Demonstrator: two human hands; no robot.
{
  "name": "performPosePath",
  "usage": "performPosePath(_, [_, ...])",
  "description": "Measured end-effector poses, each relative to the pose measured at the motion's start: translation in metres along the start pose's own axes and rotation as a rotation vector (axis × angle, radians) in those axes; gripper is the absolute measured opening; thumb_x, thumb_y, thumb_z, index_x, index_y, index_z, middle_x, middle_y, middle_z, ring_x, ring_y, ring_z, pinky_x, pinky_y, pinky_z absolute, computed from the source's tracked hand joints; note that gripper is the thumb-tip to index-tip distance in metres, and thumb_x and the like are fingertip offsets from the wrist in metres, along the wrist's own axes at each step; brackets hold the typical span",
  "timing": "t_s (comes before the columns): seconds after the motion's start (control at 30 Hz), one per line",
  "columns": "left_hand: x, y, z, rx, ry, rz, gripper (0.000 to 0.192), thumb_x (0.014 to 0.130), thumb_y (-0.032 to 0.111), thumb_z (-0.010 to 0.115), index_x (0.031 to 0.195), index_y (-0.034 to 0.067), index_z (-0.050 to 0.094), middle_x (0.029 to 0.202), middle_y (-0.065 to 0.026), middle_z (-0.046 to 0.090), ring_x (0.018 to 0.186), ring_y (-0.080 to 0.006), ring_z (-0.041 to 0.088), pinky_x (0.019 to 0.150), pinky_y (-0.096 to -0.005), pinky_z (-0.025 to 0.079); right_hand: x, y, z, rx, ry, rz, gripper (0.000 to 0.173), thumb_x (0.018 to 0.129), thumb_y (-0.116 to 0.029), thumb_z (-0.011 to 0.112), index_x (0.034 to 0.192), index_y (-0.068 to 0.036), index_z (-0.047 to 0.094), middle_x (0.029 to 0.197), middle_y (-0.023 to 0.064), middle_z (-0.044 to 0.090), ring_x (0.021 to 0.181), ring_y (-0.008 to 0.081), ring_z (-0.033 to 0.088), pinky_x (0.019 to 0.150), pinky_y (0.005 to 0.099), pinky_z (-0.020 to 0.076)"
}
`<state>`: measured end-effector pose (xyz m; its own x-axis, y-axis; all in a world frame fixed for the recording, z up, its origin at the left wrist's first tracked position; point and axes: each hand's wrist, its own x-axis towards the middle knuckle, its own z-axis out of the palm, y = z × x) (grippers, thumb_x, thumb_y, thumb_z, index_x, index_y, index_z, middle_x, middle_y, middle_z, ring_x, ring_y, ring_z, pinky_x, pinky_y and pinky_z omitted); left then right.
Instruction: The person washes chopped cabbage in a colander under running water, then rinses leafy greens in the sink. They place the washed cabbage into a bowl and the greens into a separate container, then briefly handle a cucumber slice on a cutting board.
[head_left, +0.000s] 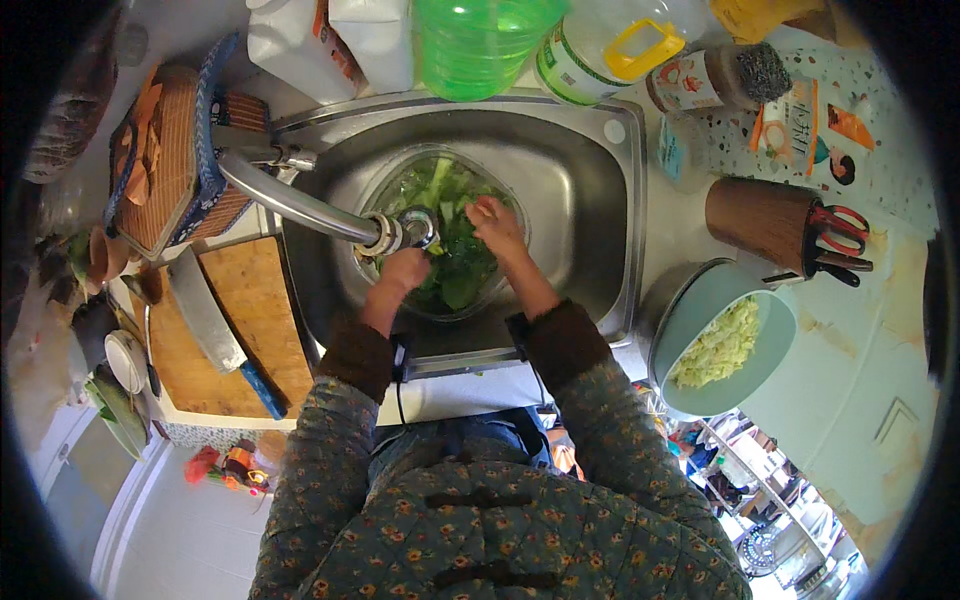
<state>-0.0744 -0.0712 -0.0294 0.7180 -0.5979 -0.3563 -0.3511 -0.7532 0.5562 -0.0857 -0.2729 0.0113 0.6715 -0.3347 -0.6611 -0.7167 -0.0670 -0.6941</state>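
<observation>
Leafy green vegetables (454, 277) lie in water in a clear round bowl (523, 217), which stands in a stainless steel sink (585, 195). My left hand (406, 271) is at the left side of the bowl among the greens, just below the faucet head (418, 227). Its fingers are partly hidden, so I cannot tell whether it grips a leaf. Over the right side of the bowl is my right hand (496, 226), its fingers bent and slightly apart above the greens. No leaf shows in it.
A cleaver (206, 311) lies on the wooden cutting board (251, 307) at left. The curved faucet (300, 199) reaches over the bowl. At right stand a colander (776, 322) of shredded pale vegetable (716, 345) and a knife block (757, 225). Bottles, including a green one (480, 52), line the back.
</observation>
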Motion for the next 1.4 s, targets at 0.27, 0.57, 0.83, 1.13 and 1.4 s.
performPosePath(0.27, [-0.035, 0.066, -0.054, 0.167, -0.207, 0.162, 0.046, 0.070, 0.028, 0.070, 0.113, 0.017, 0.058, 0.131, -0.0086, 0.045, 0.125, -0.0290, 0.036, 0.102, -0.0502, 0.025, 0.101, 0.000, 0.088, -0.138, -0.007, -0.082, 0.071, 0.071, -0.048, 0.069, 0.116, 0.003, 0.052, 0.111, 0.0228, 0.059, 0.106, 0.0328, 0.056, 0.085, 0.0389, 0.0442])
performPosePath(0.57, [0.000, 0.036, -0.066, -0.269, 0.142, -0.098, 0.048, 0.078, 0.014, 0.059, 0.125, 0.012, 0.050, 0.129, -0.0117, 0.047, 0.121, -0.0303, 0.041, 0.103, -0.0388, 0.030, -0.020, -0.021, 0.002, 0.283, -0.124, -0.186, 0.037, 0.089, -0.020, 0.055, 0.122, -0.006, 0.051, 0.112, 0.0051, 0.056, 0.101, 0.0156, 0.051, 0.090, 0.0281, 0.0382])
performPosePath(0.83, [0.087, 0.041, -0.017, 0.316, 0.429, 0.069, 0.048, 0.080, 0.013, 0.052, 0.127, 0.005, 0.047, 0.118, -0.0112, 0.054, 0.115, -0.0343, 0.045, 0.101, -0.0406, 0.032, -0.091, 0.023, -0.032, 0.806, -0.018, 0.152, 0.049, 0.089, -0.008, 0.053, 0.134, -0.004, 0.034, 0.118, 0.0064, 0.044, 0.087, 0.0162, 0.048, 0.077, 0.0288, 0.0413])
performPosePath(1.13, [0.060, 0.027, -0.026, -0.006, 0.169, -0.033, 0.034, 0.080, 0.028, 0.061, 0.106, 0.006, 0.060, 0.110, -0.0164, 0.056, 0.104, -0.0308, 0.052, 0.086, -0.0422, 0.042, -0.050, 0.018, -0.018, 0.762, -0.012, 0.239, 0.060, 0.090, -0.023, 0.053, 0.140, -0.014, 0.023, 0.138, 0.0118, 0.035, 0.119, 0.0265, 0.042, 0.093, 0.0353, 0.0379])
performPosePath(1.4, [0.096, -0.004, -0.001, -0.038, 0.139, 0.062, 0.041, 0.083, 0.028, 0.055, 0.120, 0.010, 0.052, 0.117, -0.0177, 0.051, 0.107, -0.0337, 0.049, 0.086, -0.0461, 0.042, 0.009, -0.011, 0.020, -0.030, 0.063, 0.013, 0.070, 0.086, -0.036, 0.058, 0.139, -0.005, 0.025, 0.136, 0.0182, 0.038, 0.123, 0.0292, 0.039, 0.096, 0.0378, 0.0365])
